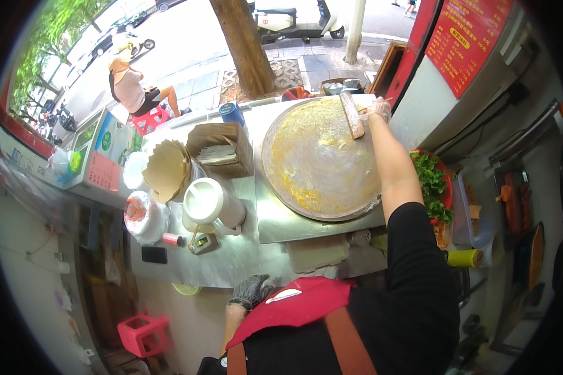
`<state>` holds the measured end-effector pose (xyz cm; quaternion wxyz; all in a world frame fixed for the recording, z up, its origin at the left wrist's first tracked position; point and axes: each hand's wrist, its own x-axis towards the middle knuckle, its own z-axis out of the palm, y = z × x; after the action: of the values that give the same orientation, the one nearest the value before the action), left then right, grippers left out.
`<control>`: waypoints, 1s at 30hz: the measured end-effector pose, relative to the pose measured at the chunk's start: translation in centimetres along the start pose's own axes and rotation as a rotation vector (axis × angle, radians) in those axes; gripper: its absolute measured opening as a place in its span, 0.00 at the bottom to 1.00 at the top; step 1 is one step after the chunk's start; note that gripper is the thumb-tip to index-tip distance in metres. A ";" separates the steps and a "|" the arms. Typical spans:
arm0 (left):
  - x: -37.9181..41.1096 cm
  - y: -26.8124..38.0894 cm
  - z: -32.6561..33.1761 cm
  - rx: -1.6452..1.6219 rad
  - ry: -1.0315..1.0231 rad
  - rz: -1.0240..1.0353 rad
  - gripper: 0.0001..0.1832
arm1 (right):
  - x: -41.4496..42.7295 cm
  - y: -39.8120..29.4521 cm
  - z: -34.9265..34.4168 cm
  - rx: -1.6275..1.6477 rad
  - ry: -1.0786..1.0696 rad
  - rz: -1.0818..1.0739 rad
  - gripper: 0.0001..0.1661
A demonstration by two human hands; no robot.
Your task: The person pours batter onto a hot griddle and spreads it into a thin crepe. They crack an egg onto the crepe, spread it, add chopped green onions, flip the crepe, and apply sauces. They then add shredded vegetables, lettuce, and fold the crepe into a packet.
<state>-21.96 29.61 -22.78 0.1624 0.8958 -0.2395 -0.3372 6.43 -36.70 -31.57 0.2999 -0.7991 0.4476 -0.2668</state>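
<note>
My right hand (379,110), in a clear plastic glove, grips a batter spreader (352,115) at the far right of a round crepe griddle (319,168). The spreader's blade is smeared with pale residue. Thin patches of yellow batter or egg cover parts of the griddle, thickest at its upper left and lower left. My left hand (252,290) wears a grey knit glove with clear plastic at the wrist. It is by the front edge of the steel counter (234,272), close to my red apron; whether its fingers hold anything is unclear.
Left of the griddle stand a white lidded jug (206,201), brown paper bags (166,168), a cardboard napkin box (221,150) and a phone (154,254). A red basin of lettuce (429,180) sits beside my right arm. Outside, a person (131,86) sits on a stool.
</note>
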 end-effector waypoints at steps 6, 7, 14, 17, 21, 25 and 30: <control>0.1 -1.6 -0.8 0.053 -0.031 0.017 0.25 | -9.2 -10.0 2.0 0.667 -0.246 0.400 0.23; 0.2 -1.6 -1.0 0.061 -0.034 0.035 0.26 | -10.1 -11.2 1.7 0.724 -0.332 0.436 0.23; 1.1 -4.3 0.5 0.045 0.009 0.126 0.25 | -18.6 -17.3 -0.6 0.563 -0.904 0.103 0.21; 0.8 -3.9 0.2 0.053 -0.010 0.118 0.25 | -20.4 -17.1 -2.6 0.392 -1.083 -0.040 0.23; 0.4 -4.1 -0.3 0.041 -0.011 0.116 0.25 | -23.5 -17.4 -5.8 0.188 -1.233 -0.185 0.24; 0.9 -3.9 -0.8 0.053 -0.011 0.124 0.24 | -25.3 -17.1 -5.6 0.306 -1.267 -0.081 0.20; 0.6 -1.6 -2.8 0.069 -0.021 0.094 0.24 | -23.2 -17.8 -1.7 0.658 -0.992 0.150 0.17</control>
<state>-19.21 31.00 -21.81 0.1446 0.8851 -0.2946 -0.3299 4.47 -9.33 -21.32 0.7227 -0.6597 0.2032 0.0353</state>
